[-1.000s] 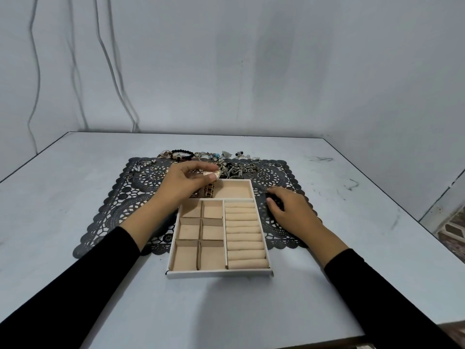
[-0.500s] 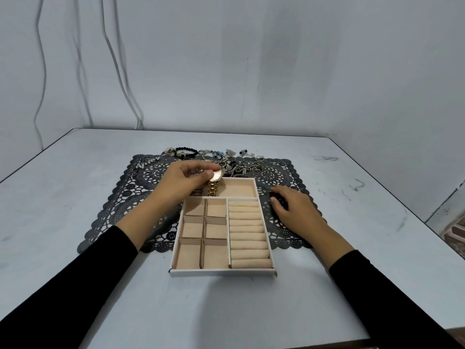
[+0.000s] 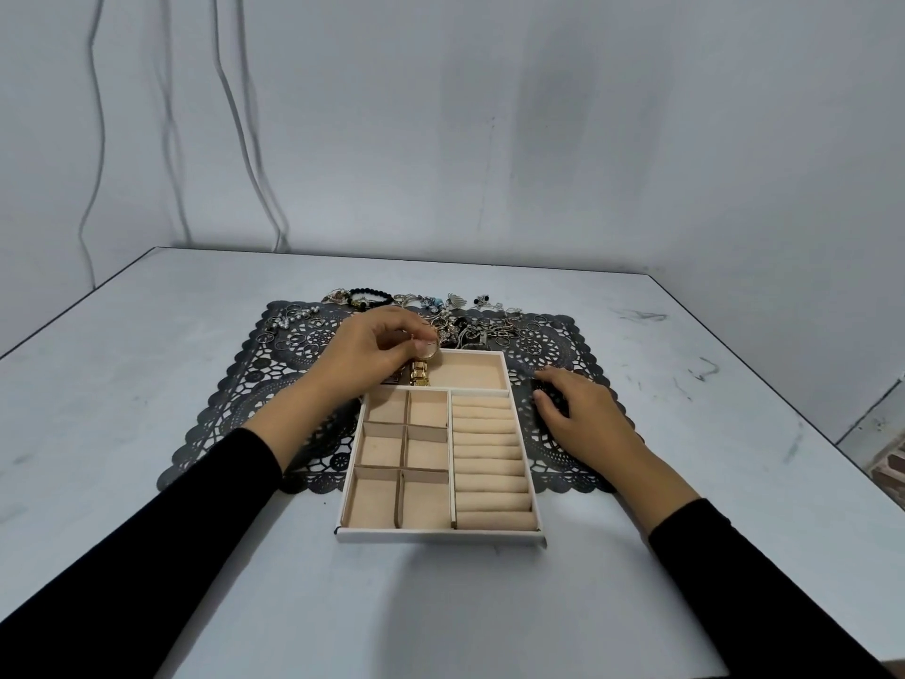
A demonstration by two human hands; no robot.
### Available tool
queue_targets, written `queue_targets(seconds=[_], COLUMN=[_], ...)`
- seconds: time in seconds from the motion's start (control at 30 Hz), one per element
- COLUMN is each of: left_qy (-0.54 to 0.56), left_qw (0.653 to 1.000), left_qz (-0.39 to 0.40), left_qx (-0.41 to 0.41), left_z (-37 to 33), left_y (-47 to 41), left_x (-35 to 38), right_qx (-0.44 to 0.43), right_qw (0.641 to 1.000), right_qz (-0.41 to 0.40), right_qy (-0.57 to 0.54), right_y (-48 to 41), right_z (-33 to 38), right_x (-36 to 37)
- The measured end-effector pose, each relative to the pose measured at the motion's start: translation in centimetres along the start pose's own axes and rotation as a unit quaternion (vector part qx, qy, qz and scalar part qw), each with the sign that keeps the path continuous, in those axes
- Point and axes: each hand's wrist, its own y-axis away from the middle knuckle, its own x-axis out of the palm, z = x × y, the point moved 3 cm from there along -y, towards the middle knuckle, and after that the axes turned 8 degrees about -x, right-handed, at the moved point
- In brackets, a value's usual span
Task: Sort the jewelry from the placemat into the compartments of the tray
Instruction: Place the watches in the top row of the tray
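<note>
A beige tray (image 3: 440, 534) with small square cells, a column of ring rolls and one long back compartment sits on a black lace placemat (image 3: 245, 384). My left hand (image 3: 372, 350) pinches a gold watch (image 3: 422, 367) by its face, the band hanging into the left end of the back compartment. My right hand (image 3: 578, 409) rests on the placemat beside the tray's right wall, fingers loosely curled over something dark that I cannot make out. A heap of jewelry (image 3: 465, 325) lies along the mat's far edge, with a black bead bracelet (image 3: 369, 296) and small rings (image 3: 294, 330).
The mat lies on a grey table (image 3: 147, 482) set against a pale wall, with the table's right edge (image 3: 783, 409) near a gap. White cables (image 3: 240, 139) hang down the wall at the back left.
My left hand has carried the watch slightly right and lowered its band into the tray's back compartment. My right hand has stayed on the mat beside the tray.
</note>
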Motion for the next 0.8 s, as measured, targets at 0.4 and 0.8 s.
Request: queue_targets(seconds=[0.4, 0.8], left_qy=[-0.187, -0.04], left_qw=[0.981, 0.998], left_qz=[0.014, 0.02], left_qx=[0.057, -0.036], left_z=[0.3, 2.9], left_y=[-0.9, -1.4], left_x=[-1.0, -1.2], right_qx=[-0.001, 0.0], right_qw=[1.0, 1.0], right_qz=[-0.004, -0.001], right_qy=[-0.001, -0.001], right_y=[0.1, 0.1], right_z=[0.1, 0.1], right_x=[-0.1, -0.2])
